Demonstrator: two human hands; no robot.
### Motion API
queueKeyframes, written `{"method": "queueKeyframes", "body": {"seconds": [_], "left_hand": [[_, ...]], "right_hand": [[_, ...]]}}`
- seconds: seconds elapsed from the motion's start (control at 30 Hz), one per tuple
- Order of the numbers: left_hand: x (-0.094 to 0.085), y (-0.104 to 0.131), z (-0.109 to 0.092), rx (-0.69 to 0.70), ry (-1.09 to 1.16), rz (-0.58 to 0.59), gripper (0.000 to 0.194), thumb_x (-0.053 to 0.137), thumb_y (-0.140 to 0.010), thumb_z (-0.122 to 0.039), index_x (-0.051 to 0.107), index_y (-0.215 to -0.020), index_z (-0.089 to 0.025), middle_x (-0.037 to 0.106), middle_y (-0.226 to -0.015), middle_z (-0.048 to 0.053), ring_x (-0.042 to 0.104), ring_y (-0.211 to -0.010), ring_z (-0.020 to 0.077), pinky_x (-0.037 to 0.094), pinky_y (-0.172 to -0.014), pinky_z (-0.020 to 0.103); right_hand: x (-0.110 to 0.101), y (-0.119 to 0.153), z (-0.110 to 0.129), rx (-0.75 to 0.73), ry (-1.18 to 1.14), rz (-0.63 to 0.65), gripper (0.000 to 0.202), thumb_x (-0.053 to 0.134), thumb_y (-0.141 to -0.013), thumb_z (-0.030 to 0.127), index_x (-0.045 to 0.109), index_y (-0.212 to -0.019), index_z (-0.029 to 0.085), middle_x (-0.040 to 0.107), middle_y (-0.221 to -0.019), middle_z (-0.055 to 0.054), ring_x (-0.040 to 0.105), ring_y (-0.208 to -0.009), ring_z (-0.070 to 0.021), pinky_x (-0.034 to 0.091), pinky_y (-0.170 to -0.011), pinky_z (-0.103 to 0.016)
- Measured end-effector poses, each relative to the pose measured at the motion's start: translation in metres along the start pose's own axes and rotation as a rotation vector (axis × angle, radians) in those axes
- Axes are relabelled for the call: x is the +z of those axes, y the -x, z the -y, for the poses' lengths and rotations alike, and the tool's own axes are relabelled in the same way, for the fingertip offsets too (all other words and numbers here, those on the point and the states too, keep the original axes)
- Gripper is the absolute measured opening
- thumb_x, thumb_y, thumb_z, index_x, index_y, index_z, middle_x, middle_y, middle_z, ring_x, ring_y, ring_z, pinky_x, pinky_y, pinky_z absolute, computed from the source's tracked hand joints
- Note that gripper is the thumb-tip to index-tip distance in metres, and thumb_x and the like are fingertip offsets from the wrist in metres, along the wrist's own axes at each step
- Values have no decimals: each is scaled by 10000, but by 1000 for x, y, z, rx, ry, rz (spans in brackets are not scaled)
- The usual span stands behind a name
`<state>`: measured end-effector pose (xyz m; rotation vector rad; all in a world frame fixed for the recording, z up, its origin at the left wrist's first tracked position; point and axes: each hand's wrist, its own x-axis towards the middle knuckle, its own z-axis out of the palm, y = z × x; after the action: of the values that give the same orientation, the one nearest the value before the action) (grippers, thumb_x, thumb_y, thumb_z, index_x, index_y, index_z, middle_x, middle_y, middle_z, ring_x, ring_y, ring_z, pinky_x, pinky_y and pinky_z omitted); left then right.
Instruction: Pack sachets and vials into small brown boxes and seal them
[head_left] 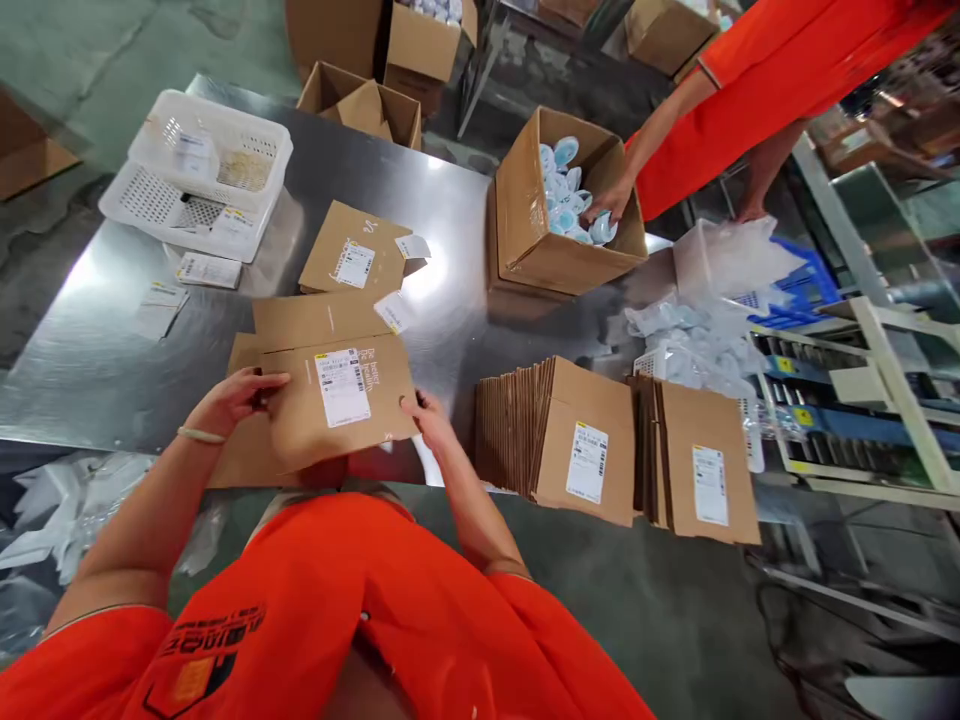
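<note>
A flattened cardboard box (300, 420) with a white printed label is held between my two hands above the table's near edge. My left hand (244, 393) grips its left edge, thumb lying on the front face. At the right edge, my right hand (431, 415) pinches the cardboard, its other fingers partly hidden behind. Under and behind it lies another brown cardboard sheet (244, 450). Just beyond, a smaller labelled flat box (322, 245) rests on the metal table (390, 190). A loose white label (393, 312) sticks out by the held box's upper right corner.
Rows of folded labelled cartons (517, 420) stand upright on my right. A co-worker's hand (611, 200) reaches into an open carton (517, 225) of white and pale blue items. White plastic baskets (262, 215) stand at the far left, beside stacked labels (210, 270).
</note>
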<state>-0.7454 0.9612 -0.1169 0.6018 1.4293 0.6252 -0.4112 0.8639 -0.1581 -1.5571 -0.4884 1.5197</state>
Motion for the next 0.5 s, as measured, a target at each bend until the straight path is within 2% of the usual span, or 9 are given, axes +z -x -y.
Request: {"method": "queueKeyframes", "body": {"seconds": [0.03, 0.1, 0.2, 0.27, 0.3, 0.37, 0.5], "left_hand": [[9, 1, -6, -3, 30, 37, 460, 1049, -528, -174, 760, -886, -195, 769, -746, 56, 798, -742, 297, 647, -542, 321], [34, -5, -20, 40, 122, 74, 375, 1002, -644, -154, 778, -941, -194, 773, -750, 48, 803, -751, 274, 654, -560, 301], [85, -35, -48, 140, 357, 59, 291, 917, -822, -168, 782, -1079, -180, 832, -895, 72, 834, -897, 279, 718, -731, 350], [119, -67, -71, 161, 469, 5, 284, 903, -889, -200, 768, -1137, -172, 845, -953, 87, 837, -979, 291, 727, -835, 402], [133, -85, -83, 163, 500, -31, 297, 913, -903, -221, 760, -1152, -170, 847, -973, 94, 834, -1013, 294, 721, -878, 419], [155, -119, -103, 161, 529, -96, 315, 927, -925, -262, 747, -1168, -175, 848, -1020, 96, 822, -1081, 281, 699, -957, 433], [178, -173, -123, 119, 536, -187, 203, 843, -1024, -295, 721, -1160, -206, 830, -1077, 67, 778, -1170, 227, 651, -1050, 414]], "right_hand": [[-10, -16, 26, -35, 32, 24, 533, 1015, -530, 489, 760, -928, 242, 806, -912, -41, 728, -855, -257, 601, -785, -359], [-26, -51, 81, -134, 84, 19, 576, 1004, -559, 558, 760, -967, 232, 802, -959, -59, 734, -905, -261, 599, -802, -352], [-38, -91, 144, -358, 105, -201, 576, 818, -810, 699, 732, -1154, 246, 779, -1171, -89, 742, -1101, -250, 602, -871, -333], [-41, -98, 159, -485, 91, -363, 527, 694, -935, 645, 686, -1306, 270, 725, -1365, -97, 707, -1246, -220, 595, -940, -317], [-41, -95, 156, -517, 82, -399, 509, 687, -945, 592, 668, -1345, 277, 696, -1434, -96, 691, -1281, -209, 591, -966, -311], [-40, -82, 133, -503, 67, -363, 499, 753, -883, 500, 668, -1317, 268, 683, -1462, -98, 695, -1238, -207, 590, -976, -310], [-42, -50, 53, -341, 47, -168, 493, 870, -715, 458, 688, -1129, 261, 732, -1286, -88, 719, -1001, -226, 588, -881, -345]]}}
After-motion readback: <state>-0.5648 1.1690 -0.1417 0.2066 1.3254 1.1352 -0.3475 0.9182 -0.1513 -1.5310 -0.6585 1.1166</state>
